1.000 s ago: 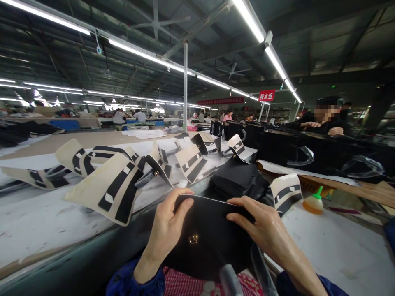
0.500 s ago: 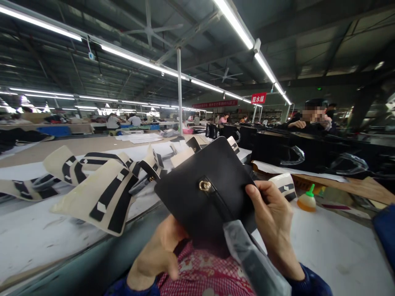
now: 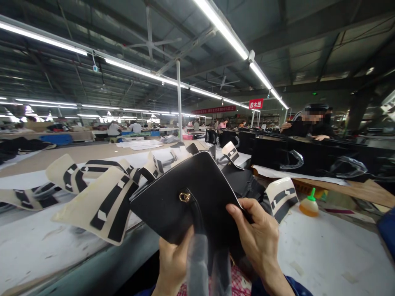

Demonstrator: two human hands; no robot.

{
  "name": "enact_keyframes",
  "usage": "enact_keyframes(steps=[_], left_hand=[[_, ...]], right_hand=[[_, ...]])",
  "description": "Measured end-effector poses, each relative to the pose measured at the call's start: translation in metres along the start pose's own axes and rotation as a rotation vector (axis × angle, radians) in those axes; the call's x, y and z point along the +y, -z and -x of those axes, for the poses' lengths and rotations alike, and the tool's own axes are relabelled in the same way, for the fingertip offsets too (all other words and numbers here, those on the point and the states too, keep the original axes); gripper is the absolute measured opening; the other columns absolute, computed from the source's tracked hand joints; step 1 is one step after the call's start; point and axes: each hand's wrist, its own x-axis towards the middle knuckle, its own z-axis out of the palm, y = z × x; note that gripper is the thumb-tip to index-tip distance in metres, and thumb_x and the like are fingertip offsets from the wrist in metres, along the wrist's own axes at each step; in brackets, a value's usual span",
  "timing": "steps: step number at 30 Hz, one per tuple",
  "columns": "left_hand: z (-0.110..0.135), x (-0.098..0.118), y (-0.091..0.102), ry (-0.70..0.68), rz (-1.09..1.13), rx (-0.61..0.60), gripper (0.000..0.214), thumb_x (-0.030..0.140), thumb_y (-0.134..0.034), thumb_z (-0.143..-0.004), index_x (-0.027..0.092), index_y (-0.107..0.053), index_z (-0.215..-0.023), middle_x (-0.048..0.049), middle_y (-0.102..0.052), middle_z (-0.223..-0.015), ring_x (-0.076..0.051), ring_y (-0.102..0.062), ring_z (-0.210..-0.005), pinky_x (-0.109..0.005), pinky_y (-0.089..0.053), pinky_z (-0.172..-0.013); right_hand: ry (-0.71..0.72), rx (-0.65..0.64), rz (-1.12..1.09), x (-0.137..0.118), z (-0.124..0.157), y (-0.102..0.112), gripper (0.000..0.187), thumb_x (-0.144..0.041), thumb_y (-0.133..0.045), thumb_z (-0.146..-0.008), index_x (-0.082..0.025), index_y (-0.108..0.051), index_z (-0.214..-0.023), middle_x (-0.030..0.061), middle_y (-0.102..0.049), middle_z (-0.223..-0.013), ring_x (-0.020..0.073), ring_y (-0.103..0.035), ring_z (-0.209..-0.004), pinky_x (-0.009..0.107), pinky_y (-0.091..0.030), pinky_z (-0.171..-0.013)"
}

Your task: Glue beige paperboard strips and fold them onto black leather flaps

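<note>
I hold a black leather panel (image 3: 191, 185) with a small gold clasp (image 3: 184, 197) up in front of me, tilted toward the left. My right hand (image 3: 256, 238) grips its right edge, thumb on the front face. My left hand (image 3: 174, 263) grips the panel's lower edge from below. A strap wrapped in clear plastic (image 3: 203, 263) hangs down from the clasp between my hands.
Several cream pieces with black strips (image 3: 101, 201) lie fanned along the white worktable (image 3: 37, 238) at left. A stack of black panels (image 3: 247, 185) sits behind my hands. An orange glue bottle (image 3: 309, 204) stands at right. Black bags (image 3: 277, 150) line the far bench, where a person (image 3: 314, 125) works.
The black panel has swung lower and to the left, showing more of its face. My left hand rose from my lap to grip its lower edge. The camera has shifted slightly.
</note>
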Motion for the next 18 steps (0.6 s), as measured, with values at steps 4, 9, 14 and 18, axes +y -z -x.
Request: enact_keyframes(steps=[4, 9, 14, 18], left_hand=[[-0.001, 0.004, -0.007, 0.061, 0.026, 0.052, 0.028, 0.038, -0.066, -0.091, 0.022, -0.077, -0.111, -0.0092, -0.08, -0.106, -0.034, -0.073, -0.108, -0.047, -0.059, -0.098], [-0.003, 0.001, -0.015, 0.15, 0.117, -0.078, 0.042, 0.043, -0.074, -0.083, 0.02, -0.075, -0.118, -0.0115, -0.078, -0.116, -0.036, -0.069, -0.117, -0.048, -0.059, -0.099], [-0.017, 0.008, 0.021, 0.263, 0.323, -0.163, 0.071, 0.063, -0.076, -0.075, 0.015, -0.068, -0.127, -0.0148, -0.077, -0.117, -0.036, -0.07, -0.114, -0.043, -0.058, -0.098], [-0.033, 0.022, 0.05, 0.01, 0.065, -0.175, 0.074, 0.055, -0.078, -0.079, 0.023, -0.054, -0.141, -0.0125, -0.07, -0.133, -0.031, -0.066, -0.122, -0.034, -0.058, -0.096]], right_hand=[[-0.062, -0.063, -0.025, 0.01, -0.005, -0.006, 0.042, -0.038, -0.044, -0.106, -0.021, -0.057, -0.07, -0.0074, -0.047, -0.046, 0.0092, -0.042, -0.035, 0.021, -0.029, -0.034], [0.014, -0.015, -0.001, 0.02, -0.011, -0.018, 0.034, -0.048, -0.049, -0.104, -0.018, -0.061, -0.092, -0.0015, -0.064, -0.066, 0.0126, -0.059, -0.05, 0.022, -0.043, -0.048], [0.187, -0.097, -0.024, 0.038, -0.015, -0.013, 0.039, -0.045, -0.042, -0.108, -0.02, -0.058, -0.084, -0.0038, -0.058, -0.058, 0.0095, -0.052, -0.043, 0.022, -0.036, -0.044], [0.392, -0.298, -0.093, 0.037, -0.007, -0.006, 0.041, -0.045, -0.041, -0.108, -0.018, -0.056, -0.08, -0.0048, -0.056, -0.058, 0.0074, -0.05, -0.044, 0.022, -0.034, -0.047]])
